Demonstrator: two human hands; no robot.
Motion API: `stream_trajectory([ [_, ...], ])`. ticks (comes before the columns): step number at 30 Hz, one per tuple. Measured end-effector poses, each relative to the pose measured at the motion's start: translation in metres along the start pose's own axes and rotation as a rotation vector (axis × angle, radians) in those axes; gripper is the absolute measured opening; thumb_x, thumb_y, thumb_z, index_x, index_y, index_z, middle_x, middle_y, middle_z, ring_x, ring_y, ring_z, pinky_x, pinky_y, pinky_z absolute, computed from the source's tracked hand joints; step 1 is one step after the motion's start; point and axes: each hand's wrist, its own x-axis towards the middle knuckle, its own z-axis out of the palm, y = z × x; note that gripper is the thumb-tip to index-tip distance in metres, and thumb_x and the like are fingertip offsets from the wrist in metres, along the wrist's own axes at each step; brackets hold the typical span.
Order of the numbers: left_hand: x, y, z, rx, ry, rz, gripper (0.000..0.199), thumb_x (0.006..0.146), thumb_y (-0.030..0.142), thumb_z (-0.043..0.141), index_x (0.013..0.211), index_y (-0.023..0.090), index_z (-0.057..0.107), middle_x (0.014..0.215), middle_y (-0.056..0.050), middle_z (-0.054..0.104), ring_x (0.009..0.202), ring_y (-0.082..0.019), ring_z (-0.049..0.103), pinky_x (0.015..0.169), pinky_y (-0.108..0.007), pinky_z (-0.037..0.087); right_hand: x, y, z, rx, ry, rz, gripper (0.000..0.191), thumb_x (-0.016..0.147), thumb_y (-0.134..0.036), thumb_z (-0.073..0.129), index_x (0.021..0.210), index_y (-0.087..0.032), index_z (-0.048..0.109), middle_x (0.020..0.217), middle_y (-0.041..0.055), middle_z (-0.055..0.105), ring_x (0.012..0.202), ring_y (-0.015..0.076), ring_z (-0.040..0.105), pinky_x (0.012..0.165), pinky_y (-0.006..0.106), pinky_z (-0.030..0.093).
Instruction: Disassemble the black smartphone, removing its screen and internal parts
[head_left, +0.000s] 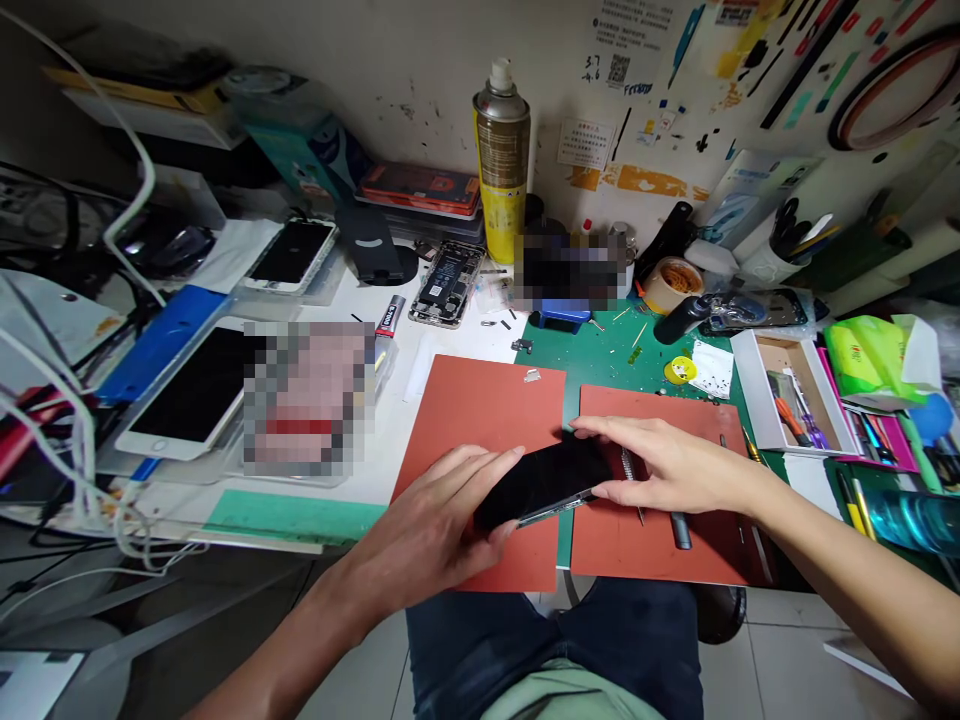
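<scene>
A dark smartphone [551,478] is held sideways between my two hands, its black screen facing up and a metallic side edge showing toward me. My left hand [457,510] grips its left end, with the thumb at the near edge and the fingers over the far side. Round the right end, my right hand [637,462] has its thumb at the near corner and its fingertips at the far corner. Below the phone lie two red-brown mats, a left mat [480,400] and a right mat [705,550]. A tweezers-like metal tool [630,470] and a dark-handled tool [680,530] lie by my right hand.
An opened phone [448,283] and a yellow spray can [501,170] stand at the back. White-framed phones [187,400] rest at left near loose white cables [82,450]. On the right are a white box of tools [757,370] and a teal bottle [915,520].
</scene>
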Motion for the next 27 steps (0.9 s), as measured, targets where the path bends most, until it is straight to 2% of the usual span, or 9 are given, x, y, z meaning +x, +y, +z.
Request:
stream_trajectory([
  [3, 0.004, -0.003, -0.005, 0.032, -0.010, 0.008, 0.051, 0.112, 0.034, 0.050, 0.160, 0.019, 0.045, 0.121, -0.010, 0.073, 0.104, -0.024, 0.070, 0.085, -0.036, 0.060, 0.004, 0.001, -0.004, 0.027, 0.049, 0.000, 0.055, 0.110, -0.048, 0.061, 0.161, -0.030, 0.048, 0.154, 0.0073, 0.067, 0.132, 0.0250, 0.070, 0.109, 0.042, 0.058],
  [6, 0.009, -0.007, -0.008, 0.052, -0.013, -0.007, 0.044, 0.115, 0.033, 0.041, 0.155, 0.018, 0.051, 0.112, -0.008, 0.075, 0.097, -0.022, 0.071, 0.081, -0.034, 0.058, 0.004, -0.003, -0.005, 0.006, 0.138, 0.029, 0.043, 0.114, -0.045, 0.054, 0.153, -0.026, 0.057, 0.144, 0.0076, 0.073, 0.125, 0.0234, 0.074, 0.104, 0.039, 0.059],
  [9, 0.014, -0.011, -0.009, 0.052, -0.007, -0.033, 0.043, 0.117, 0.033, 0.036, 0.154, 0.019, 0.053, 0.116, -0.007, 0.078, 0.102, -0.021, 0.073, 0.086, -0.034, 0.058, -0.004, -0.017, 0.003, -0.077, 0.426, 0.090, 0.028, 0.115, -0.034, 0.052, 0.133, -0.021, 0.069, 0.127, 0.0072, 0.079, 0.111, 0.0204, 0.076, 0.095, 0.034, 0.059],
  [11, 0.016, -0.014, -0.009, 0.047, -0.003, -0.043, 0.043, 0.117, 0.034, 0.035, 0.154, 0.019, 0.053, 0.126, -0.007, 0.078, 0.110, -0.022, 0.075, 0.090, -0.034, 0.059, -0.013, -0.029, 0.015, -0.133, 0.643, 0.145, 0.019, 0.113, -0.028, 0.056, 0.116, -0.020, 0.074, 0.106, 0.0050, 0.079, 0.092, 0.0167, 0.075, 0.081, 0.029, 0.058],
  [13, 0.017, -0.016, -0.010, 0.046, 0.004, -0.047, 0.044, 0.117, 0.035, 0.035, 0.154, 0.018, 0.053, 0.135, -0.008, 0.077, 0.117, -0.022, 0.075, 0.094, -0.035, 0.059, -0.021, -0.042, 0.034, -0.181, 0.761, 0.193, 0.014, 0.109, -0.024, 0.062, 0.106, -0.019, 0.074, 0.086, 0.0016, 0.073, 0.071, 0.0133, 0.067, 0.065, 0.026, 0.052],
  [15, 0.018, -0.016, -0.010, 0.045, 0.019, -0.048, 0.044, 0.118, 0.035, 0.035, 0.155, 0.018, 0.052, 0.140, -0.008, 0.076, 0.122, -0.022, 0.075, 0.097, -0.034, 0.060, -0.024, -0.049, 0.054, -0.221, 0.777, 0.201, 0.011, 0.108, -0.019, 0.063, 0.107, -0.016, 0.074, 0.082, 0.0013, 0.068, 0.065, 0.0126, 0.062, 0.059, 0.027, 0.050],
  [19, 0.019, -0.015, -0.007, 0.050, 0.067, -0.049, 0.045, 0.117, 0.032, 0.034, 0.158, 0.018, 0.049, 0.142, -0.008, 0.076, 0.122, -0.021, 0.077, 0.095, -0.032, 0.062, -0.016, -0.046, 0.085, -0.393, 0.757, 0.160, 0.021, 0.109, -0.015, 0.059, 0.124, -0.008, 0.071, 0.093, 0.0087, 0.069, 0.074, 0.0174, 0.069, 0.065, 0.030, 0.056],
  [23, 0.019, -0.014, -0.003, 0.097, 0.112, 0.010, 0.043, 0.116, 0.025, 0.035, 0.157, 0.020, 0.049, 0.144, -0.006, 0.074, 0.126, -0.019, 0.074, 0.105, -0.031, 0.059, -0.001, -0.036, 0.093, -0.496, 0.766, 0.207, 0.023, 0.111, -0.020, 0.057, 0.122, -0.009, 0.073, 0.091, 0.0084, 0.068, 0.072, 0.0190, 0.068, 0.062, 0.031, 0.055],
  [27, 0.018, -0.014, 0.002, 0.135, 0.116, 0.074, 0.042, 0.115, 0.023, 0.038, 0.156, 0.022, 0.050, 0.144, -0.005, 0.074, 0.131, -0.018, 0.072, 0.109, -0.030, 0.058, 0.003, -0.036, 0.094, -0.404, 0.760, 0.257, 0.025, 0.111, -0.021, 0.053, 0.121, -0.012, 0.075, 0.091, 0.0066, 0.068, 0.068, 0.0169, 0.067, 0.063, 0.029, 0.055],
])
